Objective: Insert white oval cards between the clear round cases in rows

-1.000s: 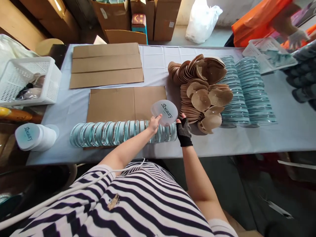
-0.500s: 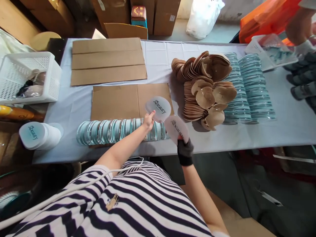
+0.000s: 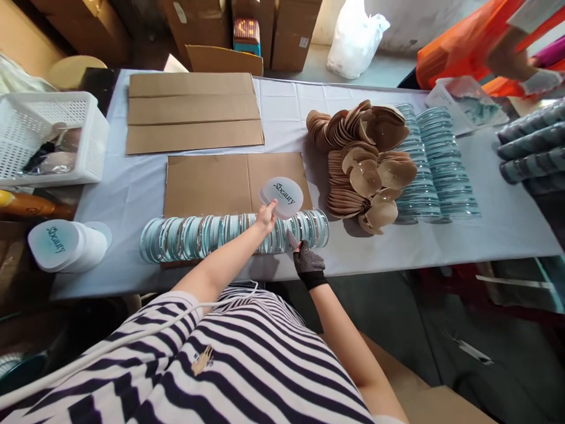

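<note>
My left hand pinches the lower edge of a frosted round lid printed "beauty", held tilted above a long row of clear round cases lying on edge along the table's near side. My right hand, in a dark dotted fingerless glove, sits at the row's right part and grips a second frosted lid, seen edge-on and pushed down between the cases. A pile of tan round pads lies just right of the row.
Flat cardboard sheets cover the table's middle and back. Two rows of clear cases lie right of the pads. A white basket and a stack of lids stand at left. Another person's gloved hand reaches in at far right.
My right hand has drawn a second lid off the one in my left hand, carried it down toward me, then turned it edge-on into the row of cases.
</note>
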Motion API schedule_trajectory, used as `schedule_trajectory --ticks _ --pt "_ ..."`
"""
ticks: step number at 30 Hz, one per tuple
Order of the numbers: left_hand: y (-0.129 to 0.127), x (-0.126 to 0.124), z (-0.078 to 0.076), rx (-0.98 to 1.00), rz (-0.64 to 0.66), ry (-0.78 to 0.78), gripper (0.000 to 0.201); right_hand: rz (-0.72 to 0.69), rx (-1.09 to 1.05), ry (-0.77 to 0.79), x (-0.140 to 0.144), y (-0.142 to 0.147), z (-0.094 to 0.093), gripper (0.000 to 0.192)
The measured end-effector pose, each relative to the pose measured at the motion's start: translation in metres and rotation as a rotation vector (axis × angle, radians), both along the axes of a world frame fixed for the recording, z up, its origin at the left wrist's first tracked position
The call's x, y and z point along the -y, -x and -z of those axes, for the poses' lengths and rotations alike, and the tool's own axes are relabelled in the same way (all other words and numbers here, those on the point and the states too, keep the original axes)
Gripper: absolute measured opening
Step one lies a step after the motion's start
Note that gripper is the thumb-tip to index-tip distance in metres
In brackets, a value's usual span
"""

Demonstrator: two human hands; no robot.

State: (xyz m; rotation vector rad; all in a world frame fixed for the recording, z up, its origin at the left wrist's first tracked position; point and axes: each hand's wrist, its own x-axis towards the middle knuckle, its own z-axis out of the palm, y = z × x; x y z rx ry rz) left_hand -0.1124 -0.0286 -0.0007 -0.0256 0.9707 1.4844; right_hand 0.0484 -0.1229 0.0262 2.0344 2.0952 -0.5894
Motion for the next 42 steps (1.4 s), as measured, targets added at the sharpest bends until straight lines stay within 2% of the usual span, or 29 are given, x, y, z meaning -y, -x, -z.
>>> schedule_trajectory --ticks 4,10,13,22,26,28,31,33,37,38,42 --pt "0.000 0.000 0.001 -0.007 0.019 -0.012 0.007 -0.009 -0.033 -0.058 -0.001 -0.001 0.008 0.032" --pt "-0.001 0.001 -0.003 0.011 0.009 -0.009 0.006 -0.025 -0.131 -0.191 -0.003 -0.003 0.041 0.031" --pt "-0.001 0.002 -0.005 0.004 0.016 -0.012 0.008 0.011 -0.161 -0.207 0.000 -0.003 0.049 0.034" --pt "-0.001 0.005 -0.002 -0.032 0.026 -0.030 0.016 -0.092 -0.079 -0.007 -0.003 0.003 0.036 0.032" --pt "-0.002 0.004 0.001 -0.051 0.037 -0.048 0.020 0.038 -0.353 0.135 -0.005 0.006 0.031 0.025" --pt "-0.003 0.003 0.001 -0.064 0.034 -0.060 0.018 0.057 -0.485 0.218 -0.007 0.003 0.026 0.028" --pt "-0.005 0.001 0.000 -0.071 0.015 -0.053 0.014 0.057 -0.533 0.264 -0.019 -0.003 0.015 0.034" --pt "-0.005 0.002 -0.003 -0.068 0.001 -0.036 0.011 0.103 -0.524 0.169 -0.035 -0.004 0.005 0.033" --pt "-0.004 0.018 -0.011 -0.108 0.039 -0.087 0.012 0.198 -0.518 -0.335 -0.068 0.006 -0.016 0.045" --pt "-0.003 0.024 -0.013 -0.133 0.066 -0.111 0.013 0.167 -0.510 -0.410 -0.072 0.011 -0.020 0.048" --pt "0.003 0.045 -0.020 -0.215 0.126 -0.124 0.012 -0.109 -0.462 -0.500 -0.060 0.036 -0.023 0.049"
